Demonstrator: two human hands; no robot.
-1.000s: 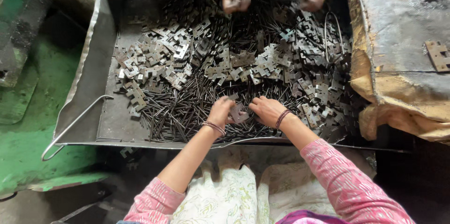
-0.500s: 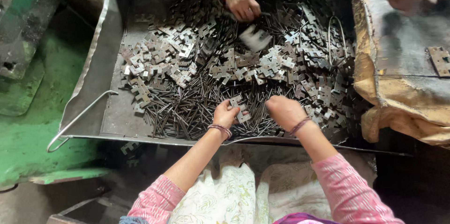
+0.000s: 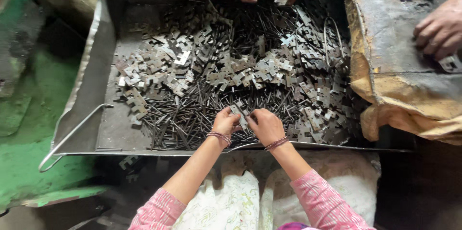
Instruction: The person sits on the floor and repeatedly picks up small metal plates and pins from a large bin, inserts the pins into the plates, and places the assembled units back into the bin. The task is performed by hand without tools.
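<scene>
Fingers of the left hand (image 3: 225,122) and right hand (image 3: 266,125) pinch one small hinge plate (image 3: 239,112) between them; stiff, light, sharp-edged steel, best held by its flat faces.

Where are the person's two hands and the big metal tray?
left hand (image 3: 225,123), head view, on the back of the hand.
right hand (image 3: 266,125), head view, on the back of the hand.
metal tray (image 3: 91,93), head view, on its bare left wall.
</scene>
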